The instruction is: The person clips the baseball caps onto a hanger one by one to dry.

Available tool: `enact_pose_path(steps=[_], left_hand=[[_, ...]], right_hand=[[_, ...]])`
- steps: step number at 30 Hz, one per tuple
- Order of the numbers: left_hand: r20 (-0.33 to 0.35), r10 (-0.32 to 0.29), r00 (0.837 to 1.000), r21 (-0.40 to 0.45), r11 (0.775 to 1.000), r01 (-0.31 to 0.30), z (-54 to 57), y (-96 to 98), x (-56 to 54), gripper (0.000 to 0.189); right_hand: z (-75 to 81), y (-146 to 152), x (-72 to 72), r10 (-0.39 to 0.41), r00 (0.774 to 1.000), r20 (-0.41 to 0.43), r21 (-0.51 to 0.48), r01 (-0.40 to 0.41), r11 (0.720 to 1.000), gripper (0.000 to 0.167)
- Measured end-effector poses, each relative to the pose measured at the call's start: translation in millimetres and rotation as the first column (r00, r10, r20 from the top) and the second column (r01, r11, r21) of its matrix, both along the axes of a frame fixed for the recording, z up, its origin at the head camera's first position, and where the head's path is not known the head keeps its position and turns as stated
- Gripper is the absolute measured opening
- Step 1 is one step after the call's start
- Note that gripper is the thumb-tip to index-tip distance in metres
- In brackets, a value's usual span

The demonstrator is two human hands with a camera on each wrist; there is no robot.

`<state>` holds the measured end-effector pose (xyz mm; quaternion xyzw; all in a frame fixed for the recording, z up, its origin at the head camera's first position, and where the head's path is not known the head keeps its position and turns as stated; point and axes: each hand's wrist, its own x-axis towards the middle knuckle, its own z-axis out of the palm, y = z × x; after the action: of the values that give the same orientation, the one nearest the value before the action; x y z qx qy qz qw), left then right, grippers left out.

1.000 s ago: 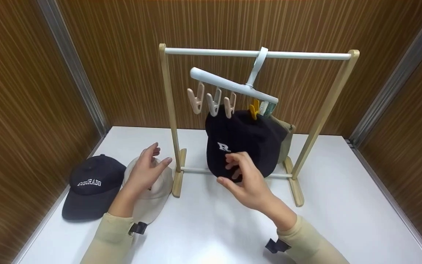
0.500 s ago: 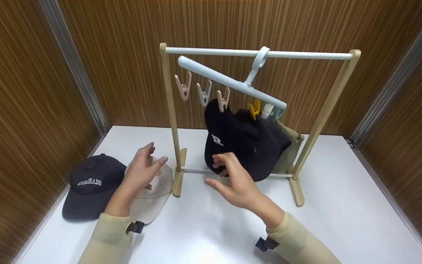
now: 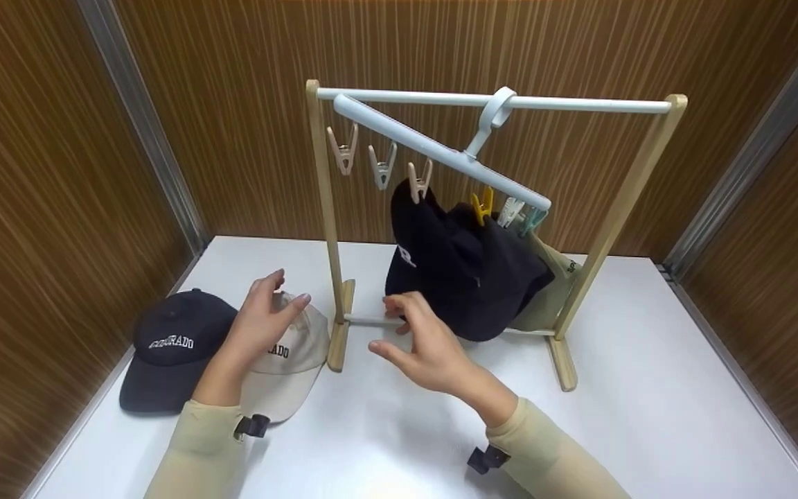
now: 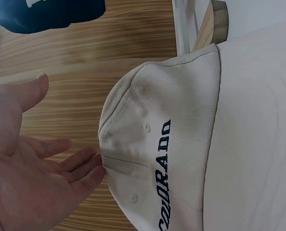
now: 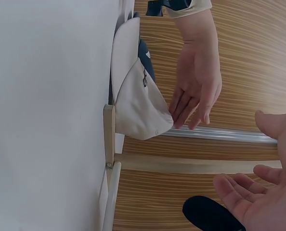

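My left hand (image 3: 258, 326) hovers over the cream cap (image 3: 298, 350), fingers spread loosely and holding nothing. In the left wrist view its fingertips lie at the edge of the cap's crown (image 4: 133, 106); whether they touch, I cannot tell. My right hand (image 3: 429, 350), empty with bent, relaxed fingers, is in front of the black cap (image 3: 465, 284) that hangs from the white clip hanger (image 3: 433, 147). Behind that cap hangs an olive one (image 3: 544, 301). The hanger tilts, its left end high. A yellow clip (image 3: 483, 205) sits at the black cap's edge.
A wooden-ended rack (image 3: 319, 173) with a white top bar (image 3: 593, 104) carries the hanger. Left of the cream cap lies a navy cap (image 3: 181, 339). Pink clips (image 3: 343, 150) and a grey clip (image 3: 382, 166) dangle from the hanger's left half. Wood-grain walls (image 3: 233, 104) surround the white table (image 3: 648, 360).
The hanger has tipped further, its left end rising and right end sinking, and the hanging caps have turned and shifted. My right hand has moved left; my left hand has drifted slightly left.
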<state>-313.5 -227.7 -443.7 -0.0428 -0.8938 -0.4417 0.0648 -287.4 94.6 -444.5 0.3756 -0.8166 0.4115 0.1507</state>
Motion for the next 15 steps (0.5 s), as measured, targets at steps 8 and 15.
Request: enact_pose_path(steps=[8, 15], left_hand=[[-0.005, 0.006, 1.000, 0.002, 1.000, -0.006, -2.2, -7.4, -2.1, 0.087], [0.007, 0.015, 1.000, 0.002, 1.000, -0.015, -3.1, -13.5, -4.1, 0.086]], right_hand=[[-5.1, -15, -3.9, 0.019, 0.997, 0.073, 0.025, -0.021, 0.999, 0.063], [-12.9, -28, -10.1, 0.037, 0.991, 0.128, 0.051, -0.044, 0.998, 0.061]])
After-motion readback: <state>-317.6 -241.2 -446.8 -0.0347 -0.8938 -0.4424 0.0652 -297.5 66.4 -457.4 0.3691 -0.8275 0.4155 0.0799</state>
